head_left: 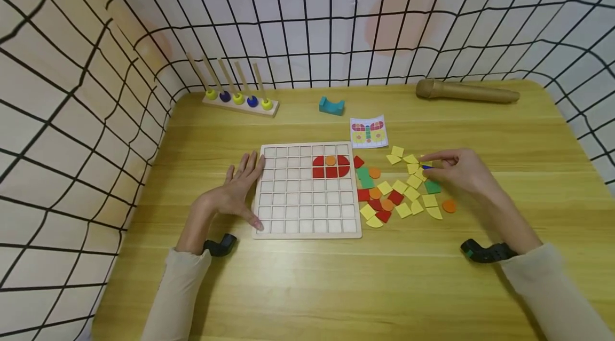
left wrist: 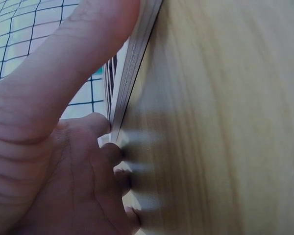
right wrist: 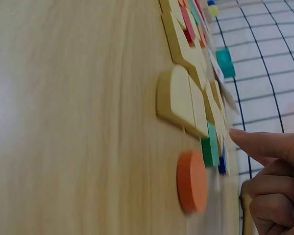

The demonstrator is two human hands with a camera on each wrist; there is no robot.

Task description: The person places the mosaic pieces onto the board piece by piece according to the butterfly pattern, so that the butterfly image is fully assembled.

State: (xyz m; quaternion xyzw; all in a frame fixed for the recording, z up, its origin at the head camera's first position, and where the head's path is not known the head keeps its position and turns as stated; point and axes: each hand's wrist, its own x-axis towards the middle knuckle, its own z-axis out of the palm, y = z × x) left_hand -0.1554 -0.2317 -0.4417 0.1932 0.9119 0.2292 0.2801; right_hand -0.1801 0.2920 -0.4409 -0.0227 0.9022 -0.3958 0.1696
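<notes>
My left hand [head_left: 235,189] spreads its fingers along the left edge of a wooden grid board [head_left: 306,235], with fingertips and thumb touching the rim. Red pieces [head_left: 331,172] and an orange disc [head_left: 330,160] sit in cells toward the board's upper right. Over the right side of the loose pieces, my right hand [head_left: 463,173] holds its thumb and index finger apart, close to a blue piece [head_left: 426,167] and some yellow squares [head_left: 412,168]. In the right wrist view, a green piece [right wrist: 210,144] and an orange disc [right wrist: 192,181] lie near that hand. No gripped piece is visible.
A butterfly picture card [head_left: 369,132] lies above the loose pieces. Along the back stand a peg rack with beads [head_left: 240,104], a teal block [head_left: 331,106] and a wooden stick [head_left: 468,91]. Black-lined netting [head_left: 307,26] surrounds the table.
</notes>
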